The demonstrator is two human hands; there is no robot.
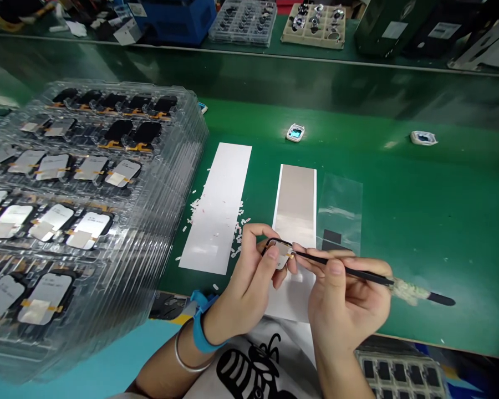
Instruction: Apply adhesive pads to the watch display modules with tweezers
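Observation:
Between its thumb and fingers, my left hand (253,277) pinches a small watch display module (281,256), its silvery back turned up and a gold flex tab at its right edge. My right hand (345,299) grips black tweezers (357,271) like a pen. The tweezer tip meets the module near the gold tab; whether it grips the tab I cannot tell. Something pale is wrapped round the tweezers' rear part. Beneath both hands lies a white-edged sheet with a grey strip (297,194). A blue wrist strap (202,324) circles my left wrist.
At left, stacked clear trays (183,155) hold several display modules. A white sheet (218,205) lies on the green bench among small white scraps (238,235). Right of the grey strip is a clear film (341,205). White watch cases (295,132) stand farther back, below a loaded shelf.

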